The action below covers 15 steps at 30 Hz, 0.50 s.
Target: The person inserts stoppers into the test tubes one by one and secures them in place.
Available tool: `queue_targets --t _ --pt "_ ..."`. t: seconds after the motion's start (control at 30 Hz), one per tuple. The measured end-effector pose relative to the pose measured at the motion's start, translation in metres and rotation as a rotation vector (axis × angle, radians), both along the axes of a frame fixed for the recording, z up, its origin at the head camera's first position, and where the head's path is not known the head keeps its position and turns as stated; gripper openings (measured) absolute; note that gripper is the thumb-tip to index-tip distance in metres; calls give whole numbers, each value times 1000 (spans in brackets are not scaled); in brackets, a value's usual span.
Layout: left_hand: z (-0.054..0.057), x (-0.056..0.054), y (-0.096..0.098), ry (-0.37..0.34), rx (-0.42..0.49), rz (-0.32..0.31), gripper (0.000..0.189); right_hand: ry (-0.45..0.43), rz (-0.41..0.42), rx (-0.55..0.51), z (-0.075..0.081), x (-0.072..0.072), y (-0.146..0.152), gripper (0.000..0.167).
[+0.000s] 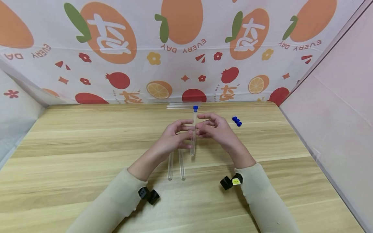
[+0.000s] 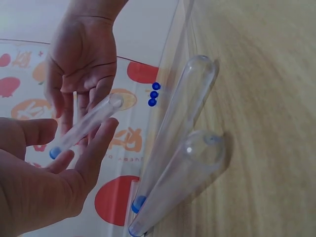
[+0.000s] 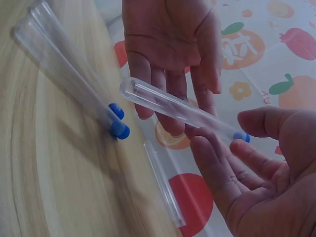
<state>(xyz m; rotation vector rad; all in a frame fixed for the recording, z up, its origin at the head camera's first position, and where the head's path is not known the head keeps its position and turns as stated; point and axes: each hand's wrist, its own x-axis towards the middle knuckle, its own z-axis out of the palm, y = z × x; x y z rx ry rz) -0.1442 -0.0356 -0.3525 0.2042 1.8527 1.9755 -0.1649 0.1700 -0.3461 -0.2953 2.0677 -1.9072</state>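
A clear test tube with a blue cap (image 1: 193,142) is held above the table between the fingers of both hands, cap end away from me. My left hand (image 1: 172,136) supports it from the left with extended fingers. From the right, the fingertips of my right hand (image 1: 217,129) touch it. Both thumbs look apart from the tube in the wrist views. Its blue cap (image 3: 241,137) shows near the right thumb and a finger. Two more capped test tubes (image 3: 64,69) lie side by side on the table, their cap ends hidden behind my left hand in the head view.
Three loose blue caps (image 1: 237,121) lie together at the right on the wooden table (image 1: 87,155). Several clear tubes (image 1: 180,105) lie along its back edge. A fruit-print cloth (image 1: 180,64) hangs behind. Each sleeve carries a small black wrist camera (image 1: 225,183).
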Motion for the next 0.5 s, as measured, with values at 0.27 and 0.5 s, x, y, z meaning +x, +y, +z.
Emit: queue_targets --t 0.27,0.5 --pt "1 -5 -3 -51 1 -48 49 -37 41 70 -4 -6 0 40" --pt "2 -6 -5 -103 -36 -124 55 -73 81 101 -10 -9 2 43"
